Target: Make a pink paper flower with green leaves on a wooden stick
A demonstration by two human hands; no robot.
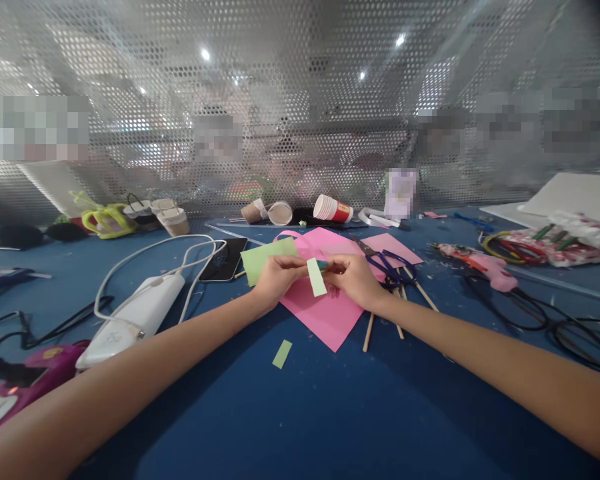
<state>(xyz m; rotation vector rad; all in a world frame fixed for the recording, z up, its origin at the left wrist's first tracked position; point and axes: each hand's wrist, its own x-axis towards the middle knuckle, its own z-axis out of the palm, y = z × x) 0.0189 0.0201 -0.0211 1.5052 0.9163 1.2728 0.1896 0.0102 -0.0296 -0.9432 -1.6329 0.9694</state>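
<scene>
Above a bright pink paper sheet (333, 327), my left hand (277, 280) and my right hand (355, 277) meet with pinched fingertips. A pale green paper strip (317, 281) hangs between them, its upper end at my left fingertips. A small teal piece (322, 265) shows behind the strip, at my right fingertips; its kind is unclear. Green paper (257, 263) lies beside my left hand. Another short green strip (282, 354) rests on the blue table (300, 413). Dark-handled scissors (387, 263) lie just beyond my right hand, over pink paper and wooden sticks (369, 332).
Left stand a phone (224, 260), a white power bank (135, 320) with its cable, and a magenta tool (35, 373). A pink glue gun (485, 265) with a black cord lies right. Paper cups (333, 208) line the back before a perforated metal screen (300, 100).
</scene>
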